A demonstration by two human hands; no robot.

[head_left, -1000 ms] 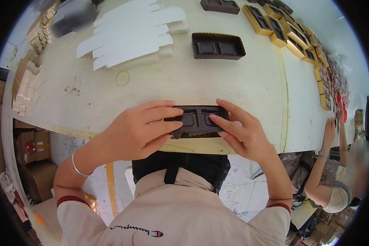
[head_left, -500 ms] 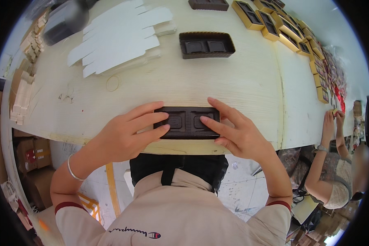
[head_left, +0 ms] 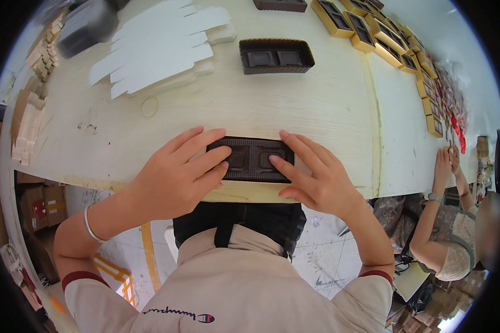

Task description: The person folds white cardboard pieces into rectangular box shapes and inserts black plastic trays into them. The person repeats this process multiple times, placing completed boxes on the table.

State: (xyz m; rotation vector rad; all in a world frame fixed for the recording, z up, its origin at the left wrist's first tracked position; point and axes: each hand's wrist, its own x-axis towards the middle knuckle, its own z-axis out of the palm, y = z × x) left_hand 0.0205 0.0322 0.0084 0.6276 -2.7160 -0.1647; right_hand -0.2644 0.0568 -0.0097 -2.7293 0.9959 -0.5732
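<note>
A dark brown plastic tray (head_left: 252,160) with two square moulded compartments lies at the table's front edge, directly before me. My left hand (head_left: 180,166) grips its left end, with fingertips over the rim and at the left compartment. At the right end, my right hand (head_left: 319,175) has one fingertip pressed into the right compartment and another at the far corner; the right thumb is by the near edge. Both hands have their fingers somewhat spread around the tray. Farther back stands a similar dark tray (head_left: 276,69), deeper-walled, with two compartments and nothing in them.
Flat white card blanks (head_left: 155,50) lie stacked at the far left, beside a dark grey object (head_left: 88,28). Gold boxes with dark inserts (head_left: 332,18) line the far right. A rubber band (head_left: 150,107) lies on the table (head_left: 328,105). A co-worker (head_left: 441,233) handles something small at right.
My left hand has shifted slightly, its forearm swinging outward to the left. The right hand stays on the tray's right end. The whole view has shifted a little.
</note>
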